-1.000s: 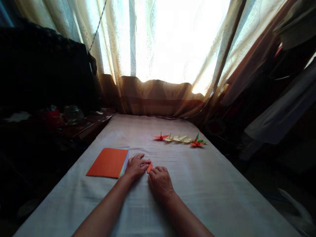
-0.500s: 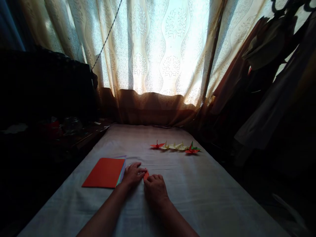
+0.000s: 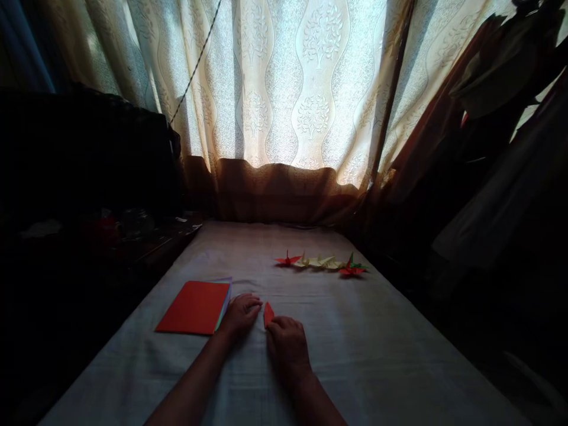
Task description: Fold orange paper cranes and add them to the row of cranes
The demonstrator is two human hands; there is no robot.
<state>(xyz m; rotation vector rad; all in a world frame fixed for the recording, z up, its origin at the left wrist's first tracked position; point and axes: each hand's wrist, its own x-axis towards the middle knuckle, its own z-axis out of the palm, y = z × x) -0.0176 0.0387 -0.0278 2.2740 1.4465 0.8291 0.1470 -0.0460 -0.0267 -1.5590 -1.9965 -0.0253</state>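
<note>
Surface [image 3: 368, 349] was pale cloth, room dim; a backlit patterned curtain [image 3: 284, 89] hung beyond the far edge. One paper stack [image 3: 193, 307] lay near the left edge; one folded red paper [image 3: 268, 312], midway between the side edges. Right hand [image 3: 287, 346] pinched its near end; left hand [image 3: 240, 312] rested just beside, fingers parted. Toward the far right corner: two red birds [image 3: 287, 260], one green bird [image 3: 360, 267], several overlapping yellow birds [image 3: 326, 261], count uncertain. Near corners were cut off; side clutter sank into shadow.
</note>
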